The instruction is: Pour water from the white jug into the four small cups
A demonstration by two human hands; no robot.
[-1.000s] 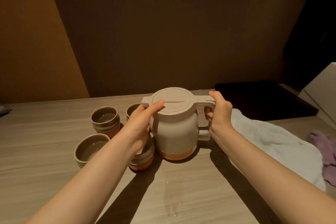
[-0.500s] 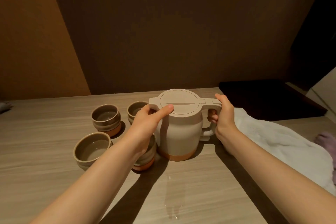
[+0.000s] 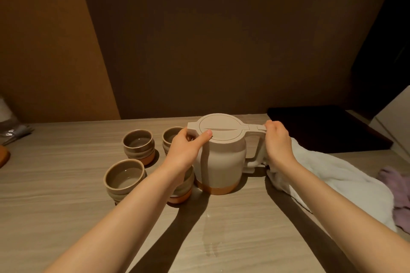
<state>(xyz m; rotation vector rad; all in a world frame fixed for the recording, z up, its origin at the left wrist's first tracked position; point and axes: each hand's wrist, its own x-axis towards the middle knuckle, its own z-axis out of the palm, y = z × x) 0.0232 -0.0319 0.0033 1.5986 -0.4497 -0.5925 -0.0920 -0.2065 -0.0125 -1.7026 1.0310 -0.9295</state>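
The white jug [image 3: 224,162] with an orange base stands upright on the wooden table [image 3: 66,195], lid on. My left hand [image 3: 186,150] grips its spout side, thumb lying on the lid [image 3: 221,127]. My right hand [image 3: 277,142] is closed around the handle. Left of the jug stand grey cups with orange bases: a far left cup [image 3: 138,146] and a near left cup [image 3: 125,178], both holding water, and a far cup [image 3: 172,137] partly behind my left hand. A further cup [image 3: 182,190] sits under my left wrist, mostly hidden.
A white towel [image 3: 332,179] lies right of the jug, with a purple cloth [image 3: 397,193] beyond it. A dark tray [image 3: 328,128] sits at the back right. Water drops [image 3: 209,248] lie on the table in front of the jug. An orange object [image 3: 3,157] is at the left edge.
The jug stays upright in both hands. My right hand has shifted higher on the handle. The view has tilted slightly, so everything sits a little lower in frame.
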